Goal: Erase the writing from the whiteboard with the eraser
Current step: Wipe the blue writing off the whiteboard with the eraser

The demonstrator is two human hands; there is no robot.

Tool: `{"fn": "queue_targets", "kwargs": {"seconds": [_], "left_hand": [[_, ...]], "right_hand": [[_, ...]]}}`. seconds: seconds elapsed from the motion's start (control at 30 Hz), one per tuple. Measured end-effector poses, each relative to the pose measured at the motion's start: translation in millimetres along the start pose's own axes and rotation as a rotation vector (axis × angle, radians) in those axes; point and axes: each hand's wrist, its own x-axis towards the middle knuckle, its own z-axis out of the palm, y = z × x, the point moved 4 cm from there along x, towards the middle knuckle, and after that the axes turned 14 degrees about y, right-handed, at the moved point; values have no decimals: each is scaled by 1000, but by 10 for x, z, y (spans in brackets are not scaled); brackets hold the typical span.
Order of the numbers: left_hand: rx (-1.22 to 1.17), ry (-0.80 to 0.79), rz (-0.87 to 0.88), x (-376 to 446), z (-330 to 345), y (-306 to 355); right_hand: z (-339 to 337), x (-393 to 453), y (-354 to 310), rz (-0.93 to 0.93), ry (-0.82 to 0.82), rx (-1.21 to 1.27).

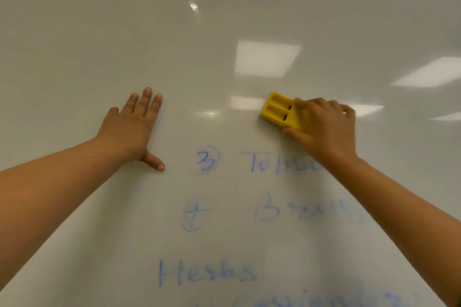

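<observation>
On whiteboard (74, 32), right hand (324, 127) grips yellow eraser (278, 111), long axis pointing up-left; left hand (132, 127) flat, fingers straight; blue writing (207, 274) nearer; ceiling-light reflections (267, 58).

You face one glossy pale grey-white surface filling the whole view; no floor, furniture or windows show. Rectangular ceiling light reflections (267, 58) sit right of centre and at the far right, and a small round glare spot (193, 6) sits higher up.

Two bare forearms and hands, nothing worn on the arms.
Left hand (134, 124) and right hand (324, 127) both ungloved; no sleeves, watch or wristband in view; short nails; a small pale glint on one right finger, too blurred to identify.
</observation>
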Motion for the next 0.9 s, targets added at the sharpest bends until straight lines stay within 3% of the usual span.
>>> {"fn": "queue_targets", "kwargs": {"seconds": [0.17,0.23,0.4,0.5,0.57,0.67,0.73,0.8,0.9], "left_hand": [[-18,2,-2,-5,-18,12],[-26,-1,-5,-11,-21,10],[-29,-3,-4,-22,-49,14],[-26,-4,-6,-28,-53,19],[-32,2,-8,-27,-51,13],[-51,11,-8,-21,-44,7],[-65,18,-5,-23,-49,13],[-83,13,-11,-29,-60,11],[-134,-20,-32,-44,-93,45]], "right_hand": [[-72,162,489,478,88,-51],[-37,128,427,570,117,-23],[-7,-107,174,219,62,74],[-98,-83,394,95,8,-30],[-184,-5,722,242,41,-97],[-313,-20,1175,665,135,-64],[-309,-85,1207,779,155,-46],[-274,-160,1052,730,145,-37],[-256,-363,805,478,68,-3]]}}
